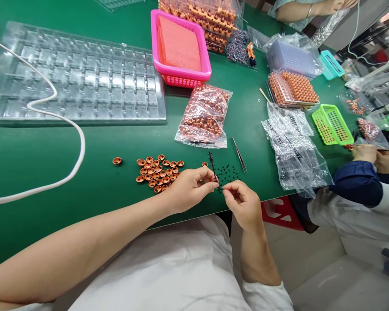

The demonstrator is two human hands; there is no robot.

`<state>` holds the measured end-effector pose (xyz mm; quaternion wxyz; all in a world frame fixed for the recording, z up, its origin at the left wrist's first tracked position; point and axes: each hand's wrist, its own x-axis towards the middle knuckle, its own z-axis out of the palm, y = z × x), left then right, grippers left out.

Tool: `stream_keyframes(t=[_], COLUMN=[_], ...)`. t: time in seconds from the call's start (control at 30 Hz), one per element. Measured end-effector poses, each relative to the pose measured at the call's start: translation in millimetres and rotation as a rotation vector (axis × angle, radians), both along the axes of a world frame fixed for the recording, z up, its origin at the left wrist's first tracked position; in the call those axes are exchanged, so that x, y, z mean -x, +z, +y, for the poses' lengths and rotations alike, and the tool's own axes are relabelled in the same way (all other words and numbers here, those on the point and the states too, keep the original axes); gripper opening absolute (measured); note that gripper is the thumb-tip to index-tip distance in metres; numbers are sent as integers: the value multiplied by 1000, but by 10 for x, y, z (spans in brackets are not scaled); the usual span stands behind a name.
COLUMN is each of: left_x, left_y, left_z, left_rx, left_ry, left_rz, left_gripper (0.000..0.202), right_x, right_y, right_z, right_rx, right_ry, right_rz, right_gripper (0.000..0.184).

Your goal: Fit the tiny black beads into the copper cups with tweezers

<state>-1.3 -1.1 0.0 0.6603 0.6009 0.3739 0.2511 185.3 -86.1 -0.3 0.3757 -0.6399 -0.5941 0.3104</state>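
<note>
My left hand [189,188] pinches a thin black plastic sprue strip [212,163] that stands up from my fingertips. My right hand [243,203] is closed in a pinch right beside it, fingertips touching the strip's lower end near small black parts [227,172] scattered on the green table [52,172]. A pile of several orange rings [158,172] lies just left of my left hand, with one stray ring [117,161] further left. Metal tweezers [239,154] lie on the table just beyond my right hand.
A clear bag of orange rings [205,116], a pink basket [180,47], a clear compartment tray [74,77] and a white cable [68,129] lie on the table. At the right are plastic bags [294,151], a green basket [332,125], and another person's hands [374,156].
</note>
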Motion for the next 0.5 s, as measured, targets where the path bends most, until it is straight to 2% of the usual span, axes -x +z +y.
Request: stream_keyframes(t=[0.2, 0.3, 0.37, 0.5], left_x=[4, -4, -14, -27], left_y=[9, 14, 16, 8], left_z=[-5, -17, -32, -63], left_rx=[-19, -25, -23, -7], left_ry=[-9, 8, 36, 115], left_rz=[7, 4, -1, 7], left_gripper=[15, 14, 14, 15], right_x=[15, 43, 80, 175], right_y=[38, 42, 22, -79], right_z=[65, 79, 82, 80], right_rx=[37, -5, -81, -348], right_ry=[31, 42, 36, 28], right_rz=[-21, -68, -148, -450], right_gripper=[10, 11, 13, 15])
